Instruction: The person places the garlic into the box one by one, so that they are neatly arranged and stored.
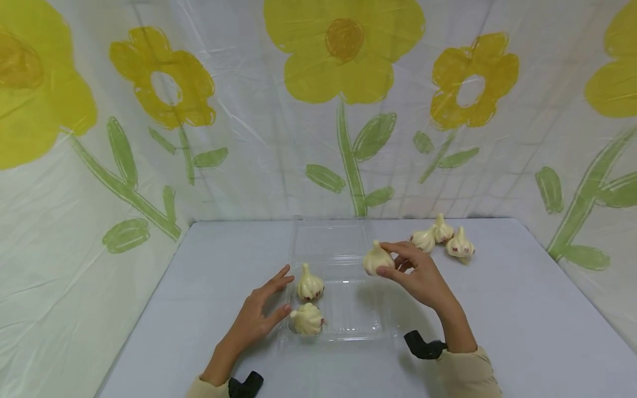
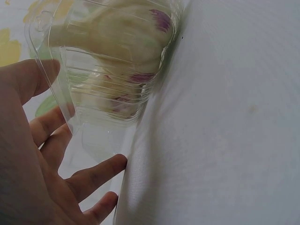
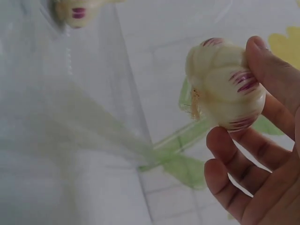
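A garlic bulb (image 1: 377, 258) is pinched between the thumb and fingers of my right hand (image 1: 415, 272), above the right side of a clear plastic box (image 1: 353, 335). In the right wrist view, purple streaks and a root tuft show on this bulb (image 3: 227, 86). Two more garlic bulbs, one (image 1: 310, 284) behind the other (image 1: 307, 319), sit along the box's left side. At the box's left edge is my left hand (image 1: 256, 315), its fingers spread. The left wrist view shows thumb and fingertips at the clear rim (image 2: 54, 93).
Several garlic bulbs (image 1: 459, 244) are grouped at the table's back right. The box's clear lid (image 1: 330, 240) lies folded back toward the rear edge. A white table (image 1: 209, 271) meets a plastic curtain (image 1: 239, 182) with painted yellow flowers behind and at both sides.
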`<state>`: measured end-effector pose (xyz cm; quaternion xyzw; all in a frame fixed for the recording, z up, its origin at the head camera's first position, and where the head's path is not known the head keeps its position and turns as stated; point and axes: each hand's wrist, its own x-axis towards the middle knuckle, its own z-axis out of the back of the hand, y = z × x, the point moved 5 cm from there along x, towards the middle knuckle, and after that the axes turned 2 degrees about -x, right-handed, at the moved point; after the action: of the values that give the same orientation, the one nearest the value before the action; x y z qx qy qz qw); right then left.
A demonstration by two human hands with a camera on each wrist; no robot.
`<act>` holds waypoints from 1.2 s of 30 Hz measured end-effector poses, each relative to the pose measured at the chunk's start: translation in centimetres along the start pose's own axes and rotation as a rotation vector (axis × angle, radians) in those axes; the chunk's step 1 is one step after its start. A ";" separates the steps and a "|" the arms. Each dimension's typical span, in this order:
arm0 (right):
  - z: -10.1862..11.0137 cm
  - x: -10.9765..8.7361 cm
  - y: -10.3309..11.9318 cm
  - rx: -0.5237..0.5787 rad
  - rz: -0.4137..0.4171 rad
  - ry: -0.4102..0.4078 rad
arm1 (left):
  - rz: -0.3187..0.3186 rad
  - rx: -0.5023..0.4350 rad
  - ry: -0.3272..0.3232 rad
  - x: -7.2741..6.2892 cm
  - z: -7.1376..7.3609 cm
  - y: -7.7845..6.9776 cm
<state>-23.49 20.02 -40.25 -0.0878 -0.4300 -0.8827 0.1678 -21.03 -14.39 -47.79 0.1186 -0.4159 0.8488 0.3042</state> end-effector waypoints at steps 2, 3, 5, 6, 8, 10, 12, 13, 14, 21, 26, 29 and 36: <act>-1.0 0.1 0.4 0.014 0.012 0.025 | 0.002 -0.002 0.000 -0.1 0.1 0.0; -1.5 0.2 0.5 0.019 0.017 0.038 | 0.004 -0.003 0.000 -0.1 0.1 0.0; -2.6 0.3 0.7 0.033 0.023 0.059 | -0.004 0.003 -0.003 -0.2 0.1 0.0; -3.0 0.4 0.8 0.037 0.025 0.066 | -0.008 0.005 -0.005 -0.2 0.1 0.1; -3.9 0.5 0.8 0.042 0.033 0.077 | -0.016 0.009 -0.011 -0.1 0.1 0.2; -4.7 0.6 0.8 0.045 0.035 0.093 | -0.025 0.012 -0.018 -0.1 0.0 0.3; -5.6 0.6 0.7 0.047 0.033 0.113 | -0.033 0.015 -0.025 0.0 0.0 0.3; -6.0 0.7 0.7 0.050 0.032 0.122 | -0.037 0.017 -0.029 0.0 0.0 0.2; -6.4 0.7 0.7 0.054 0.034 0.131 | -0.039 0.018 -0.031 0.0 -0.1 0.2; -8.3 0.9 0.9 -0.016 0.124 0.152 | -0.005 0.021 -0.016 -0.1 -0.1 0.2; -9.0 0.9 1.0 -0.175 0.108 0.157 | -0.006 0.024 -0.008 0.0 0.0 0.1; -9.3 1.0 1.0 -0.240 0.074 0.153 | -0.003 0.014 -0.001 0.1 0.0 0.2; -10.0 1.0 0.6 -0.326 0.013 0.156 | 0.011 0.014 0.010 0.0 -0.1 0.2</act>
<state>-24.35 11.55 -45.71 -0.0478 -0.2661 -0.9438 0.1900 -21.16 -14.40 -48.00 0.1142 -0.4093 0.8538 0.3008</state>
